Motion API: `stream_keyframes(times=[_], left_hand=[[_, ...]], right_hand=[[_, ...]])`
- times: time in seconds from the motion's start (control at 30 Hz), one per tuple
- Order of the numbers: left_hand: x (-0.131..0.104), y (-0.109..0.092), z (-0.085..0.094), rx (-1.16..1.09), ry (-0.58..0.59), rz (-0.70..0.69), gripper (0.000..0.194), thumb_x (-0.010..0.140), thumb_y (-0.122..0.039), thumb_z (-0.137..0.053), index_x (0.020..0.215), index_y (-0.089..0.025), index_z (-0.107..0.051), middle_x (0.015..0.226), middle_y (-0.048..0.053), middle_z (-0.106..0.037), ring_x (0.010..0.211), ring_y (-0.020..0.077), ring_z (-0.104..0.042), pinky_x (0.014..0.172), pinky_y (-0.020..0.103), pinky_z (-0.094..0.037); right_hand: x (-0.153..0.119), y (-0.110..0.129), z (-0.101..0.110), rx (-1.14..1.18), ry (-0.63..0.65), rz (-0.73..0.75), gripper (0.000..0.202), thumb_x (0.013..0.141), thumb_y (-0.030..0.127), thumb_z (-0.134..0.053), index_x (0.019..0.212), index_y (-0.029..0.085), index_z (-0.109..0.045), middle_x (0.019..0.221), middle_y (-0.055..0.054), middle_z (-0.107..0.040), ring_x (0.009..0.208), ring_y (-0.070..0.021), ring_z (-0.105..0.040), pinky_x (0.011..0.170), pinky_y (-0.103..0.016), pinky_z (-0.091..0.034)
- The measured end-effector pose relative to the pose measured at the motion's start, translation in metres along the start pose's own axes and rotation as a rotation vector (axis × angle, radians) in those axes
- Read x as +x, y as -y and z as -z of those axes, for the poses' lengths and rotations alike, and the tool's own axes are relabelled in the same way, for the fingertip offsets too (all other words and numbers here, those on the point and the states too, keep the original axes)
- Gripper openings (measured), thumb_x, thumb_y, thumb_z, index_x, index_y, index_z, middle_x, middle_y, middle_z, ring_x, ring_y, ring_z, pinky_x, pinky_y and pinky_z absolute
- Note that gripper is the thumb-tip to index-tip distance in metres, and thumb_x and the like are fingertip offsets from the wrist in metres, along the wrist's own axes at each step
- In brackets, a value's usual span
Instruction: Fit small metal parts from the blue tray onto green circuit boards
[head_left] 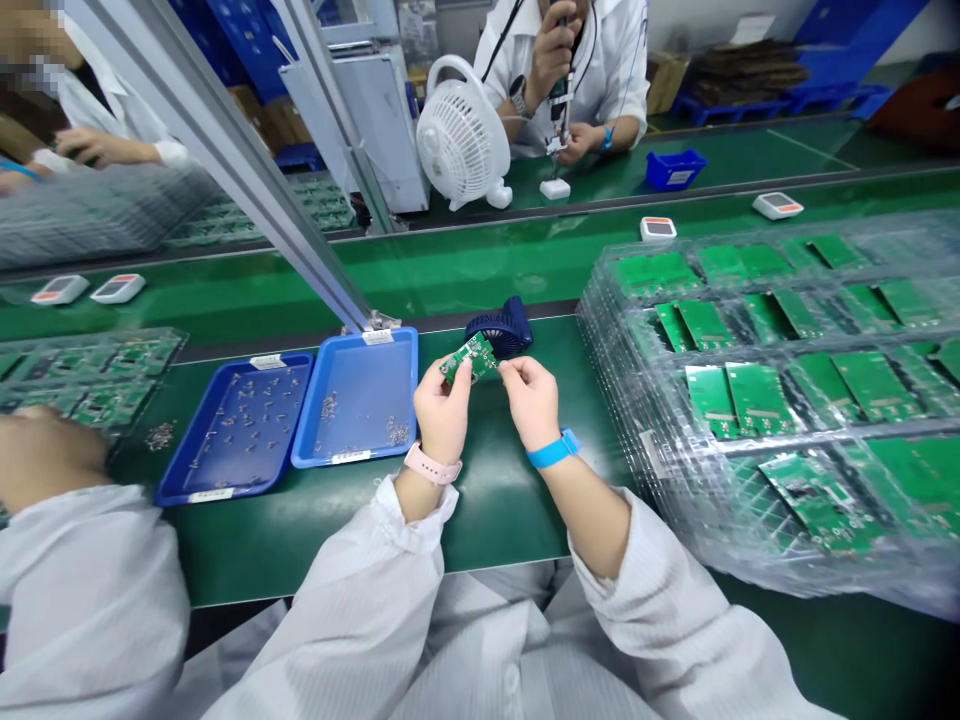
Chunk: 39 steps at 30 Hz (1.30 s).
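A small green circuit board (480, 352) with pale parts on it is held up over the green table (491, 500), in front of a dark blue fan (510, 325). My left hand (444, 405), above a pink wristband, grips its lower left side between thumb and fingers. At the board's right edge is my right hand (531, 400), with a blue strap on the wrist; its thumb and index finger are pinched together. Whatever lies between those fingertips is too small to make out. Two blue trays (300, 462) (169, 490) with small metal parts stand to the left.
Stacked clear plastic trays (652, 455) of green boards fill the right side. Another person's arm (82, 560) reaches in at the left, near more boards (127, 370). A metal post (300, 230) rises behind the blue trays. Across the line, a person works beside a white fan (461, 140).
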<state>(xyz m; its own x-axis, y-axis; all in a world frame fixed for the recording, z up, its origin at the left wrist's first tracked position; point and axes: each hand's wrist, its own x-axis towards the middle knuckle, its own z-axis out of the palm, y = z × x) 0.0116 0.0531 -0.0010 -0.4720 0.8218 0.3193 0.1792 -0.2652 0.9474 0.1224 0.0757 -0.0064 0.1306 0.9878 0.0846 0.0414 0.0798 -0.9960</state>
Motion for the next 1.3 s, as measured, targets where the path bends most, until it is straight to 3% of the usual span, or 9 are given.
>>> stream_keyframes(times=[0.4, 0.8, 1.3], left_hand=[[-0.0044, -0.0024, -0.0011, 0.121, 0.046, -0.117, 0.023, 0.087, -0.035, -0.063, 0.097, -0.016, -0.073, 0.094, 0.008, -0.069, 0.086, 0.0175, -0.064, 0.08, 0.026, -0.05], [-0.006, 0.0036, -0.0012, 0.287, 0.012, -0.225, 0.02, 0.086, -0.03, -0.064, 0.098, -0.015, -0.07, 0.092, 0.006, -0.07, 0.081, 0.0144, -0.064, 0.071, 0.023, -0.05], [-0.0079, 0.0066, -0.0034, 0.188, 0.08, -0.232, 0.021, 0.083, -0.021, -0.067, 0.102, -0.016, -0.062, 0.097, 0.004, -0.065, 0.086, 0.0128, -0.065, 0.078, 0.022, -0.054]], right_hand=[[0.0012, -0.0036, -0.0059, 0.023, -0.024, 0.004, 0.024, 0.082, 0.039, -0.055, 0.067, 0.02, -0.055, 0.06, 0.003, -0.053, 0.061, -0.0137, -0.047, 0.061, -0.026, -0.038], [0.0039, -0.0049, -0.0054, -0.013, -0.058, -0.004, 0.021, 0.081, 0.036, -0.054, 0.067, 0.02, -0.053, 0.058, 0.005, -0.049, 0.057, -0.0121, -0.045, 0.058, -0.025, -0.036], [0.006, -0.0068, -0.002, -0.112, -0.075, 0.073, 0.019, 0.082, 0.032, -0.054, 0.067, 0.021, -0.053, 0.06, 0.004, -0.051, 0.058, -0.013, -0.048, 0.059, -0.026, -0.037]])
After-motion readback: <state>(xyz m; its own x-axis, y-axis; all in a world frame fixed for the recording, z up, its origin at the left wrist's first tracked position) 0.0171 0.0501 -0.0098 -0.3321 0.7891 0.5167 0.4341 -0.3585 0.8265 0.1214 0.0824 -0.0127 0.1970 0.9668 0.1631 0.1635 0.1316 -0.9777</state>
